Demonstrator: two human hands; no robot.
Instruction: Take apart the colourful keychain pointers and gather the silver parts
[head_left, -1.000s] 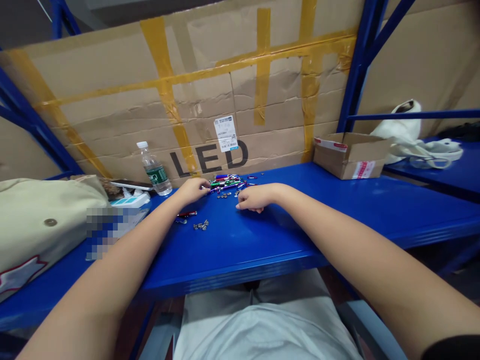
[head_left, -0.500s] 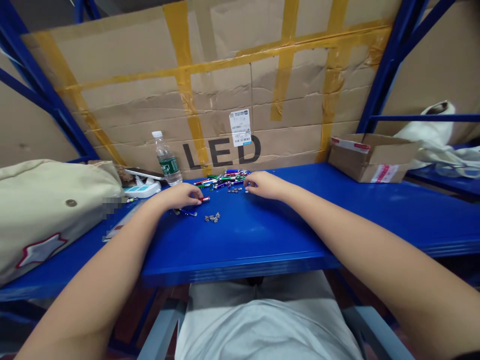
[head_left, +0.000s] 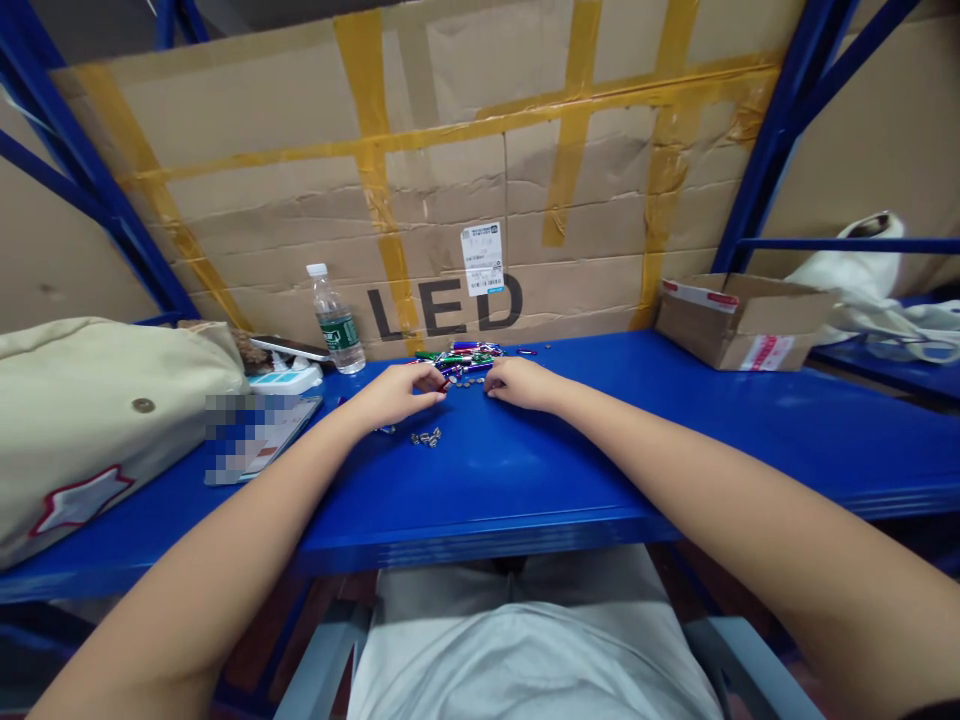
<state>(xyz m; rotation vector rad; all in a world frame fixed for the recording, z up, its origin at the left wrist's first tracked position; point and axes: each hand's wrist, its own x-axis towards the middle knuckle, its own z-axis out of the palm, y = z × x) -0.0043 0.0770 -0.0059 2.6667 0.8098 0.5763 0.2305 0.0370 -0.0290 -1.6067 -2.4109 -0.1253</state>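
Note:
My left hand is closed around a small red metal tube, mostly hidden by the fingers. Just right of it, a few small round button cells lie on the blue tabletop. My right hand rests at the right end of these cells, its fingertips pinched together; anything between them is too small to make out. Behind both hands is a pile of shiny coloured metal tubes, green, red, blue and purple. Nearer to me lies a cluster of small silvery pieces.
A water bottle stands at the back left, by a white power strip. A cream bag takes up the left side. An open cardboard box sits at the back right. A large taped cardboard sheet walls off the back.
My left hand has moved right and slightly away from me with the red tube, toward the button cells. My right hand has shifted slightly left and nearer to me.

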